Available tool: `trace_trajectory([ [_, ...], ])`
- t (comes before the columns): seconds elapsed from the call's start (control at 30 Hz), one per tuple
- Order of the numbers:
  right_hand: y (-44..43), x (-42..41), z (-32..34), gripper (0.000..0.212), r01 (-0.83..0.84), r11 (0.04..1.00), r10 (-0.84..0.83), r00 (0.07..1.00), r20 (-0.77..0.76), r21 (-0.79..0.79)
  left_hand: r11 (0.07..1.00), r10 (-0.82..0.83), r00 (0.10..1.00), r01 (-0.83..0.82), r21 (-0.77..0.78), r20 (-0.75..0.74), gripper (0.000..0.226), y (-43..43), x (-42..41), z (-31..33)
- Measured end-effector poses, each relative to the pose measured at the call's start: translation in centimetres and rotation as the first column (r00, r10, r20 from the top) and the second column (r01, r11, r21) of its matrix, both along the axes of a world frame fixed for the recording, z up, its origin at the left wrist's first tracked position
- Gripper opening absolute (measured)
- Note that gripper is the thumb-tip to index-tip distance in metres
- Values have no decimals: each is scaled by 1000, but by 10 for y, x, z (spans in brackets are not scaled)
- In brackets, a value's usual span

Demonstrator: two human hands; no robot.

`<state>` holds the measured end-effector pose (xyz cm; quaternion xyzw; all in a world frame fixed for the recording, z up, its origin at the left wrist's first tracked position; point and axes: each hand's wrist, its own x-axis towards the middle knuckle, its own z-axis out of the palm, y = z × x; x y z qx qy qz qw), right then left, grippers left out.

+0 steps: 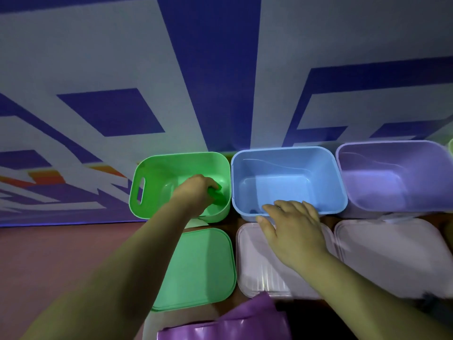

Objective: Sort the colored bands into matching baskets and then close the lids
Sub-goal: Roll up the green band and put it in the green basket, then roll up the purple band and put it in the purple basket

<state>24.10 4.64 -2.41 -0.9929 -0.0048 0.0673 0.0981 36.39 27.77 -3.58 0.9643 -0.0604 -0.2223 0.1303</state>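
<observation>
Backdrop: blue-and-grey patterned banner [122, 69] behind a brown table [61, 266]. Three open baskets in a row at the back edge: green basket [157, 168], blue basket [282, 163], purple basket [392, 163], sides touching or nearly so. Lids flat on the table in front of each: green lid [198, 266], middle pale lid [255, 266], right pale lid [392, 253]. Shiny purple bag [245, 320] at the near edge, contents not visible. Left hand [196, 190] is down inside the green basket, fingers curled round a green band [217, 195] low against the right wall, so likely dropping it in. Right hand [291, 227] lies over the blue basket's near rim, fingers loosely extended and slightly spread, nothing seen in it. Small dark patch under its fingertips on the blue basket floor; can't tell if it's a band. Risks: the band could snag on the fingers as the left hand opens and come back out on withdrawal; the right hand leaning on the rim could tip or slide the light blue basket; both pale lids look alike, so a lid could end up on the wrong basket.
</observation>
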Motion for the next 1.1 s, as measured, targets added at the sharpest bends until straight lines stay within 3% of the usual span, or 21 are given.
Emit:
trace_trajectory([
  [0.23, 1, 4, -2, 47, 3, 1000, -3, 1000, 27, 2, 995, 16, 998, -22, -102, -65, 41, 1, 3, 0],
  [0.47, -2, 6, 1, 62, -7, 999, 7, 1000, -8, 32, 978, 127, 990, -114, -177, 65, 45, -2, -20, 24],
  [0.63, -8, 0, 11, 60, -36, 998, 38, 998, -54, 47, 978, 135, 980, -109, -175, 147, 44, -4, -46, 38],
  [0.8, -18, -24, 23, 58, -26, 994, 17, 996, 82, 109, 970, 153, 940, -83, -230, 305, 44, -7, -95, 53],
  [0.93, -29, -57, 29, 43, -45, 980, 4, 978, 209, 194, 963, 176, 888, -66, -262, 424, 45, -11, -155, 55],
  [1.1, -38, -108, 19, 39, -44, 972, 3, 985, 174, 230, 959, 160, 926, -63, -276, 343, 51, -18, -228, 33],
])
